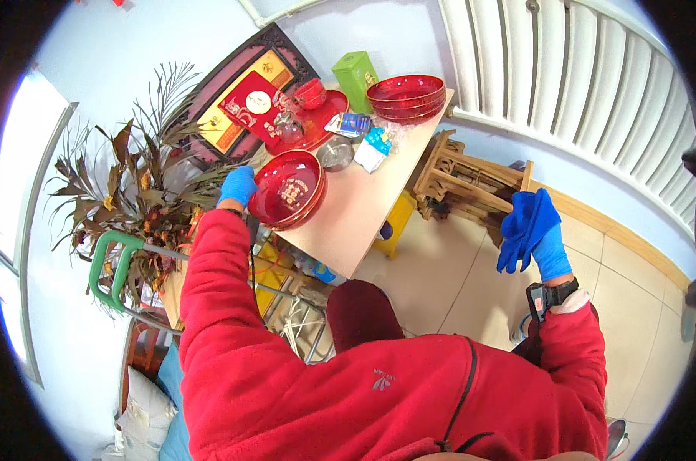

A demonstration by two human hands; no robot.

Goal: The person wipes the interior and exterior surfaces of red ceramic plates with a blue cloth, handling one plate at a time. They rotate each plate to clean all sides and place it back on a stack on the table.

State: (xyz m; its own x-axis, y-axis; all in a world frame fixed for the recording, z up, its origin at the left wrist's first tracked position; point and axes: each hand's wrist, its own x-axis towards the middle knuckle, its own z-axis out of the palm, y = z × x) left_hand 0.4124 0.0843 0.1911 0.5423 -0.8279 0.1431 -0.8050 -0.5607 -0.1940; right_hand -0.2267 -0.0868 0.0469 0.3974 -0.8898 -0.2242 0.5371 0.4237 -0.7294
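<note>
Pale wall point(386, 34), table point(344, 234). Bowl point(286, 188) at table's left edge, left hand point(239, 186) gripping rim. Right hand point(550, 252) clutching cloth point(526, 224) well apart (fingers mostly hidden). Step seemingly steadying bowl; next move likely calls for bringing cloth across.

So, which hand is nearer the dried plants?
Left. The left hand, gripping a red bowl, is beside the dried plants; the right hand, with blue cloth, is right of the table.
</note>
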